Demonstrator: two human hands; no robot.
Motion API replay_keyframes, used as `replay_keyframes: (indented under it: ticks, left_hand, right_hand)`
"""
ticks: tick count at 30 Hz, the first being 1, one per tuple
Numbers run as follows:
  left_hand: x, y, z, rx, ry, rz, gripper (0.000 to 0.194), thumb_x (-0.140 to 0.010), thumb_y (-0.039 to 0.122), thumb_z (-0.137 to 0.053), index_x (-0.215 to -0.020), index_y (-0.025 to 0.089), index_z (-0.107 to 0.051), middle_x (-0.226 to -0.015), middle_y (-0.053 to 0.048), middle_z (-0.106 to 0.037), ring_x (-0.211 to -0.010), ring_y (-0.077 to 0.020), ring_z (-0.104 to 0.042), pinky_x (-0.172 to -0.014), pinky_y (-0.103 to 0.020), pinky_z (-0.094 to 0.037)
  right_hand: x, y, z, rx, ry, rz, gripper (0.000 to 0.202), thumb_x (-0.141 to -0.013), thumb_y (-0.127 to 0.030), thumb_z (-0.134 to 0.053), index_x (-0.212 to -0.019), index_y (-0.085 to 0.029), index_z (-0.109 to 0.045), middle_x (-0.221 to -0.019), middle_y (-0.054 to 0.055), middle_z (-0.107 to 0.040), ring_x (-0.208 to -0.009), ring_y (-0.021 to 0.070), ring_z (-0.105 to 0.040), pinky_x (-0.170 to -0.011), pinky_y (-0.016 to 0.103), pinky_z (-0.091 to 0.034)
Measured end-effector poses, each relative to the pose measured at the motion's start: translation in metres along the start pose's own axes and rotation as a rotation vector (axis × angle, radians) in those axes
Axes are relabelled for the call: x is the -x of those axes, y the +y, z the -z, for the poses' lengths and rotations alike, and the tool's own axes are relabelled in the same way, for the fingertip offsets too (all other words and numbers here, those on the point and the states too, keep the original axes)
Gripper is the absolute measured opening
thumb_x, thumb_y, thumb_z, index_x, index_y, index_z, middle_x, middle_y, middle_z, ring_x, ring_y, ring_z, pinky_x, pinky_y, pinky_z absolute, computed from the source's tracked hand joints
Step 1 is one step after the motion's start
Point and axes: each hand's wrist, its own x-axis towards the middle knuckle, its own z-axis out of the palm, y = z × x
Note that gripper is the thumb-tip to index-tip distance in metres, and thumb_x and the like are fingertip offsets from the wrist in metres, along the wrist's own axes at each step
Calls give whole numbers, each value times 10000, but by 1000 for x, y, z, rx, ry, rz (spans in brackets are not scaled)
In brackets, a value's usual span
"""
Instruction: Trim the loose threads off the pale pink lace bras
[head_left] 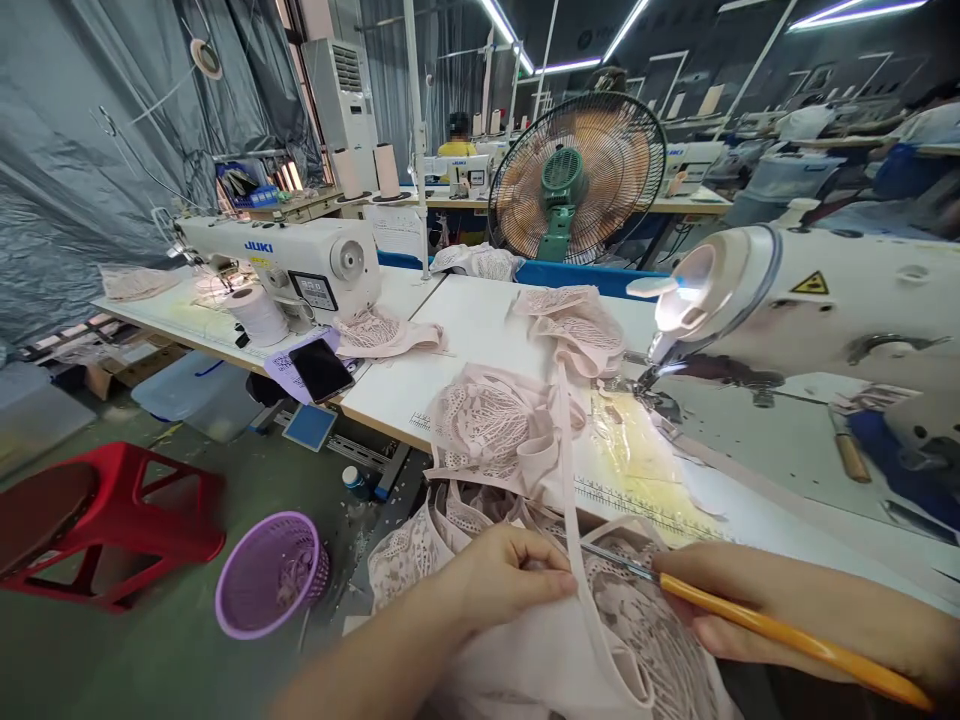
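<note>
My left hand is closed, thumb against fingers, on the edge of a pale pink lace bra low in front of me. In my right hand, at lower right, is an orange-handled tool with a thin metal shaft. Its shaft points left and passes behind a narrow pink strap, so its tip is hidden and its exact kind is unclear. More lace cups lie on the white sewing table just beyond my left hand, with the strap running up to another lace piece.
A sewing machine head with a lit needle area stands at right. Another sewing machine is at left, near a phone. A large fan stands behind the table. On the floor are a purple basket and red stool.
</note>
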Motion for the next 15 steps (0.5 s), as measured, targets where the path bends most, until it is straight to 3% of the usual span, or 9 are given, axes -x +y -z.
replay_keyframes:
  ticks: [2,7,12,15]
  left_hand:
    - [-1,0,1,11,1,15,410,-562,502,-895,-608,152,-686,-642,34,-560,-626,-100,-436,-647,-263,-355]
    - [-2,3,1,26,4,53,470,-519,555,-876,-583,154,-640,-645,25,-545,-633,-111,-430,-644,-278,-325]
    - [-4,2,0,-9,-2,77,450,-541,548,-841,-593,161,-618,-640,27,-527,-625,-110,-410,-633,-282,-301]
    - [-3,2,3,-61,-11,60,466,-572,576,-811,-597,160,-601,-627,27,-508,-613,-107,-399,-606,-275,-281]
  right_hand:
    - [-4,-12,16,20,-128,-4,944,-726,-1002,-194,-899,-197,-656,-770,55,-556,-657,225,-450,-596,339,-383]
    - [-8,-27,26,53,-123,-5,913,-701,-1013,-199,-816,-194,-585,-730,35,-480,-637,201,-383,-563,322,-339]
    - [-11,-19,23,29,-105,-17,749,-753,-941,-344,-778,-213,-518,-724,17,-476,-638,192,-380,-559,313,-309]
    - [-12,-7,20,-36,-90,-10,693,-765,-914,-428,-689,-225,-423,-657,-31,-383,-603,157,-306,-539,296,-235]
